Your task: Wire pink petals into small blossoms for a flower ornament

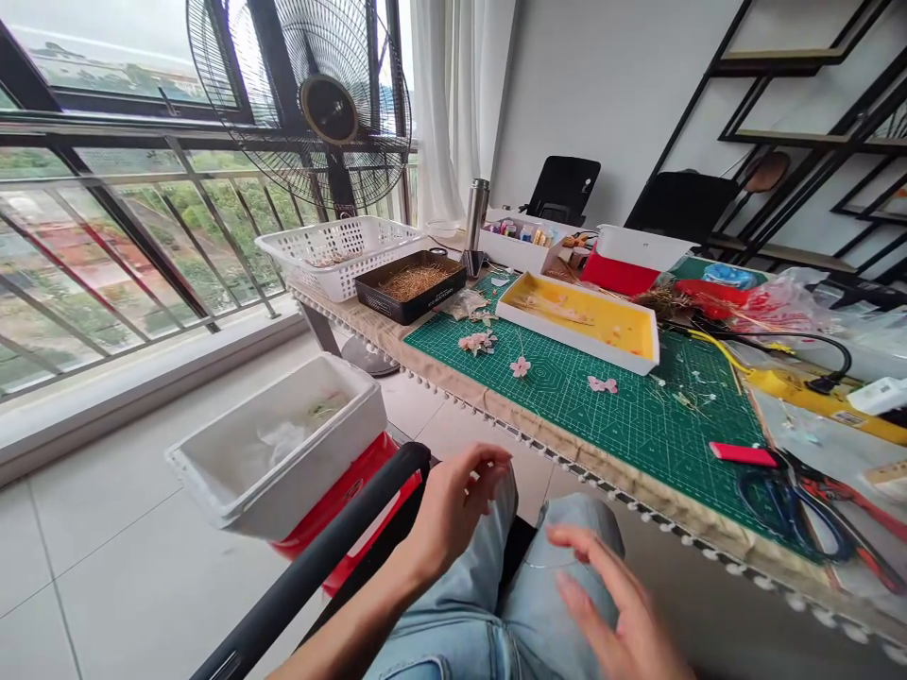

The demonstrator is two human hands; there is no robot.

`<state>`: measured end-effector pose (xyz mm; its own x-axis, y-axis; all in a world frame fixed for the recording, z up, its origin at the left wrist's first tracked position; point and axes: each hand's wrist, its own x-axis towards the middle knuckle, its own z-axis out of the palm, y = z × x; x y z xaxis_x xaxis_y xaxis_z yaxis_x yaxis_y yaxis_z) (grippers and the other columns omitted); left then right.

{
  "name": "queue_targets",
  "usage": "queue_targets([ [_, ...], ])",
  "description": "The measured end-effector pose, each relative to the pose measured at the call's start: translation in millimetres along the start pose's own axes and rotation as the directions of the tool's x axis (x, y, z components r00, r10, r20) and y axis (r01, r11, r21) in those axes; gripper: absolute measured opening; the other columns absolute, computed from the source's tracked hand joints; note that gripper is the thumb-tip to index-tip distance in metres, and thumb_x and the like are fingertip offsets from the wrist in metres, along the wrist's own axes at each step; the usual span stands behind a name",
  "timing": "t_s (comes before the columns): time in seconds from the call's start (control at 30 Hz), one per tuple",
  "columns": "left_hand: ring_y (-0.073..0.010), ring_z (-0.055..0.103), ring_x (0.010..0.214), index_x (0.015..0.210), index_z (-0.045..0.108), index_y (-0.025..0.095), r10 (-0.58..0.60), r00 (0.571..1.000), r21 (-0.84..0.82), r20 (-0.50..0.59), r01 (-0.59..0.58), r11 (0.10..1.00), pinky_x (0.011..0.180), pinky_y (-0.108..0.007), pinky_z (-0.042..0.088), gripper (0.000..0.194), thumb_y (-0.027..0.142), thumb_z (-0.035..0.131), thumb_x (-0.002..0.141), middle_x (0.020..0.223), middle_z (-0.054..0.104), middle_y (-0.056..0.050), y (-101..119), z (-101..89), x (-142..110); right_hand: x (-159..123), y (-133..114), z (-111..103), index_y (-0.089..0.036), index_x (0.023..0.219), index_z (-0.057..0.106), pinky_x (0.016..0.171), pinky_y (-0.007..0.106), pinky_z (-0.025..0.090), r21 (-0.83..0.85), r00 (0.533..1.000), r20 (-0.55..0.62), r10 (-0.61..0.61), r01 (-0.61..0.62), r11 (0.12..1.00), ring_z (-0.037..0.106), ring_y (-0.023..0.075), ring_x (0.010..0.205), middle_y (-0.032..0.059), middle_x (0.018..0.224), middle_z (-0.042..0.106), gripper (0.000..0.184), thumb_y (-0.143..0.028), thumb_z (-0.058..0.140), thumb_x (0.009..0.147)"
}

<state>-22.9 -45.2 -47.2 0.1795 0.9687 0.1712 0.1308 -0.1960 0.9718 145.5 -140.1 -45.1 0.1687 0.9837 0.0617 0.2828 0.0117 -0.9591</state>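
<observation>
Above my lap, my left hand (460,501) is raised with its fingers curled in; whatever they may hold is hidden. My right hand (616,604) is over the right thigh, slightly blurred, thumb and forefinger spread apart. Close to its fingertips a thin pale strand (542,566) crosses the jeans; whether it is wire or thread I cannot tell. On the green cutting mat (567,416) lie a pink flower on a thin stem (520,366), a pair of pink petal pieces (602,384) and a cluster of pale pink flowers (477,342).
A white tray with a yellow inside (577,364) and a black box of golden pieces (411,307) stand behind. Scissors (794,510) lie at the right. Left of my legs is a white foam box (233,510); a black armrest (318,557) runs beside my left forearm.
</observation>
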Motion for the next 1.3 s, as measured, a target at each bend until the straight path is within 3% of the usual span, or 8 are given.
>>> queue_targets([
  [0.13, -0.0077, 0.054, 0.054, 0.095, 0.064, 0.018, 0.012, 0.996, 0.056, 0.084, -0.017, 0.998, 0.053, -0.019, 0.045, 0.020, 0.032, 0.050, 0.094, 0.086, 0.069, -0.003, 7, 8.1, -7, 26, -22, 25, -0.026, 0.100, 0.069, 0.086, 0.031, 0.048, 0.328, 0.977, 0.125, 0.171, -0.203, 0.923, 0.063, 0.0226, 0.092, 0.0045, 0.096, 0.070, 0.028, -0.048, 0.067, 0.082],
  [0.3, -0.0097, 0.054, 0.060, 0.087, 0.067, 0.018, 0.047, 0.998, 0.125, 0.039, -0.052, 0.991, 0.059, -0.020, 0.042, 0.015, 0.029, 0.057, 0.090, 0.077, 0.068, -0.002, 9, 3.4, -6, 31, -15, 46, -0.021, 0.079, 0.066, 0.048, 0.020, 0.039, 0.589, 0.922, 0.241, 0.303, -0.387, 0.709, 0.040, 0.0103, 0.053, -0.0061, 0.058, 0.046, 0.029, -0.048, 0.077, 0.073],
  [0.53, -0.0078, 0.052, 0.053, 0.080, 0.060, 0.012, -0.282, 0.907, -0.505, 0.311, 0.409, 0.760, 0.055, -0.022, 0.043, 0.039, 0.049, 0.070, 0.076, 0.075, 0.063, -0.003, 10, 13.1, 0, 13, 0, 39, -0.021, 0.082, 0.063, 0.041, 0.021, 0.022, 0.267, 0.980, 0.077, 0.185, -0.199, 0.943, 0.026, 0.0092, 0.049, -0.0040, 0.062, 0.044, 0.036, -0.057, 0.062, 0.083],
  [0.67, -0.0098, 0.052, 0.060, 0.077, 0.059, 0.013, -0.231, 0.927, -0.455, 0.295, 0.349, 0.819, 0.062, -0.022, 0.044, 0.036, 0.048, 0.066, 0.080, 0.071, 0.059, -0.002, 14, 14.0, -3, 6, -11, 40, -0.021, 0.076, 0.059, 0.041, 0.022, 0.020, 0.171, 0.979, 0.011, 0.206, -0.204, 0.964, 0.021, 0.0094, 0.049, -0.0056, 0.058, 0.036, 0.038, -0.059, 0.059, 0.084],
  [0.83, -0.0076, 0.045, 0.052, 0.082, 0.057, 0.017, -0.122, 0.975, -0.135, 0.187, 0.148, 0.980, 0.050, -0.019, 0.036, 0.022, 0.037, 0.053, 0.090, 0.063, 0.054, 0.003, 18, 17.6, -10, 10, -21, 20, -0.021, 0.075, 0.057, 0.040, 0.019, 0.016, 0.369, 0.937, 0.154, 0.312, -0.348, 0.862, 0.019, 0.0071, 0.047, -0.0092, 0.053, 0.027, 0.041, -0.060, 0.068, 0.077],
  [1.0, -0.0089, 0.054, 0.045, 0.083, 0.053, 0.015, -0.192, 0.892, -0.432, 0.410, 0.375, 0.820, 0.044, -0.020, 0.043, 0.036, 0.051, 0.062, 0.082, 0.062, 0.056, 0.002, 20, 20.3, -5, 14, -14, 5, -0.019, 0.079, 0.061, 0.040, 0.018, 0.016, 0.375, 0.932, 0.118, 0.344, -0.362, 0.853, 0.019, 0.0056, 0.046, -0.0098, 0.052, 0.029, 0.043, -0.060, 0.070, 0.074],
  [1.13, -0.0082, 0.056, 0.048, 0.088, 0.057, 0.012, -0.196, 0.876, -0.484, 0.440, 0.415, 0.770, 0.048, -0.020, 0.046, 0.043, 0.051, 0.071, 0.076, 0.066, 0.057, 0.002, 19, 17.9, -4, 13, -10, 12, -0.022, 0.086, 0.063, 0.048, 0.020, 0.032, 0.100, 0.985, -0.035, 0.170, -0.165, 0.981, 0.037, 0.0098, 0.050, -0.0048, 0.053, 0.049, 0.037, -0.058, 0.066, 0.079],
  [1.3, -0.0072, 0.053, 0.052, 0.086, 0.058, 0.012, -0.203, 0.882, -0.521, 0.426, 0.423, 0.742, 0.050, -0.020, 0.047, 0.043, 0.048, 0.077, 0.071, 0.067, 0.055, 0.002, 21, 14.9, -4, 11, -16, 12, -0.023, 0.067, 0.061, 0.052, 0.021, 0.039, -0.087, 0.999, 0.045, 0.020, -0.016, 0.996, 0.048, 0.0134, 0.054, -0.0013, 0.060, 0.056, 0.035, -0.050, 0.054, 0.089],
])
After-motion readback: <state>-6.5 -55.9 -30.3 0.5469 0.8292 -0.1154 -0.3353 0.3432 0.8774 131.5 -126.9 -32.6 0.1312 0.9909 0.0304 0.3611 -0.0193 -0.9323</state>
